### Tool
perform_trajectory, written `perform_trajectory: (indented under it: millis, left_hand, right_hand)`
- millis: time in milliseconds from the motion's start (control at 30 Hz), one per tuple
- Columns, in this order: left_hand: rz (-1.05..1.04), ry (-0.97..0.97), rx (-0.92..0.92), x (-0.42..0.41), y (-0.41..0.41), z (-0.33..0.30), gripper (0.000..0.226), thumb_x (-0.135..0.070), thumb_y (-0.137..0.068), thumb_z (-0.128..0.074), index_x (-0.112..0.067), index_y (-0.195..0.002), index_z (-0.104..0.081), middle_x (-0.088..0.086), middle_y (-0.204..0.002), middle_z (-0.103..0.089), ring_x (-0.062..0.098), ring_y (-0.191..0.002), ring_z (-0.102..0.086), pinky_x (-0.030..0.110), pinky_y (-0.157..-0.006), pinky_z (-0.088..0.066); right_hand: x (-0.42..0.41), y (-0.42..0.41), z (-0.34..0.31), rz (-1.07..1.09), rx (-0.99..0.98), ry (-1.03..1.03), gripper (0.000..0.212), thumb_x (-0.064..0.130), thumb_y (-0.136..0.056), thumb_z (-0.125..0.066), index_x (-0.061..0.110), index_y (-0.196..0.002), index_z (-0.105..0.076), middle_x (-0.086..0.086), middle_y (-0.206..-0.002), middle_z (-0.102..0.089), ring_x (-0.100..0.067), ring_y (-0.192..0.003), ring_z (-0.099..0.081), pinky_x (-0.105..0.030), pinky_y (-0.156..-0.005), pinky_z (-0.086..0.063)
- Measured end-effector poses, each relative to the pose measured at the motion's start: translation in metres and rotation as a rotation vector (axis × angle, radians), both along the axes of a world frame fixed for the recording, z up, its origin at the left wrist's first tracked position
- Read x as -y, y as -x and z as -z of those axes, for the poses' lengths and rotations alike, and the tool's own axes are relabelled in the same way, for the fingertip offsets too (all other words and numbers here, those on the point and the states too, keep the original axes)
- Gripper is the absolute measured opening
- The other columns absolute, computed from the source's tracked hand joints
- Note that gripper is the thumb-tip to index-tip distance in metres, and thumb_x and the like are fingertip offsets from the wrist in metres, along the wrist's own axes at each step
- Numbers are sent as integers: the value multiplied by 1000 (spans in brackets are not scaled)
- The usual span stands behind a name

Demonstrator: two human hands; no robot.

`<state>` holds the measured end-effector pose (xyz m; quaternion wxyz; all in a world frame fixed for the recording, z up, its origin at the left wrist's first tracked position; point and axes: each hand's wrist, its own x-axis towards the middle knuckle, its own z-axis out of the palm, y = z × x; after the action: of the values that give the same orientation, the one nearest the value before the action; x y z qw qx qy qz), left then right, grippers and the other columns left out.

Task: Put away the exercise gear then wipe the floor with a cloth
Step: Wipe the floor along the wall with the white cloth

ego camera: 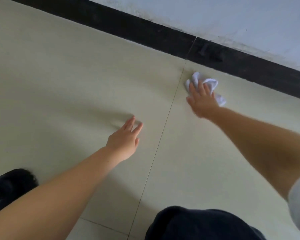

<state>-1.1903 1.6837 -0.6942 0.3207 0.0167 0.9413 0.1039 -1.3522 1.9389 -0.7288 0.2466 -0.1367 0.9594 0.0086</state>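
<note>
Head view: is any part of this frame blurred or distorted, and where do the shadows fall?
Head view: the right hand on the white cloth is smeared by motion; the left hand is sharper, with a soft shadow on the floor beside it; the black skirting runs tilted, from the wide angle.

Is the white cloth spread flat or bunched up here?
Bunched up. The white cloth sits crumpled in folds under the right hand, whose straight fingers press it to the floor near the black skirting.

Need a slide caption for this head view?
Right hand presses white cloth onto floor tile by black baseboard; left hand open.
</note>
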Motion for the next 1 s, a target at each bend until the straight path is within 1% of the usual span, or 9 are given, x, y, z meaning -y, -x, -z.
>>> perform_trajectory:
  millis: [133, 233, 367, 400, 500, 633, 733, 867, 1000]
  left_hand:
    - [13, 1, -18, 5, 4, 5, 52, -25, -101, -29, -31, -151, -14, -8, -160, 6, 9, -146, -10, 36, -94, -44]
    - [-8, 3, -19, -3, 2, 10, 53, -19, -100, -30, -25, -151, -14, -2, -160, 6, 11, -147, -3, 41, -103, -39]
    - [11, 51, -32, -10, 1, 12, 54, -24, -101, -29, -20, -152, -9, 2, -160, 6, 14, -148, 2, 40, -101, -40]
    - [30, 71, -26, -10, 1, 12, 55, -26, -101, -28, -21, -152, -8, 2, -160, 7, 14, -148, 2, 39, -99, -42]
    - [71, 103, 0, -6, 4, 9, 56, -29, -101, -28, -25, -152, -5, 0, -160, 10, 13, -147, 2, 37, -94, -45]
    - [108, 122, 45, -2, 9, 4, 57, -32, -101, -28, -27, -152, -4, -2, -159, 13, 12, -147, 1, 37, -94, -45]
    - [96, 157, 56, -10, 12, 1, 55, -33, -101, -29, -24, -151, -10, 3, -160, 6, 16, -147, -6, 37, -95, -44]
    - [17, 176, -6, -32, 20, 0, 50, -29, -98, -36, -15, -145, -25, 17, -155, -14, 32, -138, -27, 40, -99, -39]
    - [70, 112, -100, -61, 14, 9, 61, -30, -98, -35, -22, -151, -7, 12, -159, 4, 27, -147, -3, 49, -112, -21]
  right_hand:
    - [27, -146, 26, -342, -79, 168, 69, 49, -89, -27, 22, -152, -16, -13, -153, -23, -41, -140, -19, -59, -109, -25]
    - [30, -255, 27, -678, -69, 243, 62, 51, -90, -34, 27, -147, -27, -5, -153, -26, -32, -142, -20, -51, -115, -11]
    - [8, -236, 34, -956, -15, 250, 53, 48, -96, -29, 30, -146, -28, 2, -156, -22, -25, -146, -6, -46, -117, -5]
    - [1, -209, 36, -880, -36, 249, 51, 47, -98, -24, 30, -147, -27, 0, -156, -23, -26, -146, -8, -47, -115, -9]
    - [-15, -97, 30, -257, -152, 243, 59, 49, -98, -13, 23, -150, -22, -10, -157, -23, -33, -145, -14, -54, -114, -17]
    - [-33, 13, 15, 158, -24, 69, 57, 47, -101, -10, 29, -151, 10, -3, -159, 15, -27, -146, 16, -49, -118, 5]
    - [-22, 1, 15, 173, 15, 72, 58, 48, -101, -12, 30, -151, 10, -4, -159, 15, -28, -145, 17, -50, -117, 7]
    - [-8, -132, 28, -187, -127, 205, 63, 46, -92, -31, 21, -149, -25, -14, -154, -21, -40, -141, -18, -59, -109, -18]
    - [-13, -282, 25, -491, -116, 200, 64, 54, -91, -34, 30, -149, -24, -3, -157, -19, -32, -145, -13, -51, -113, -12]
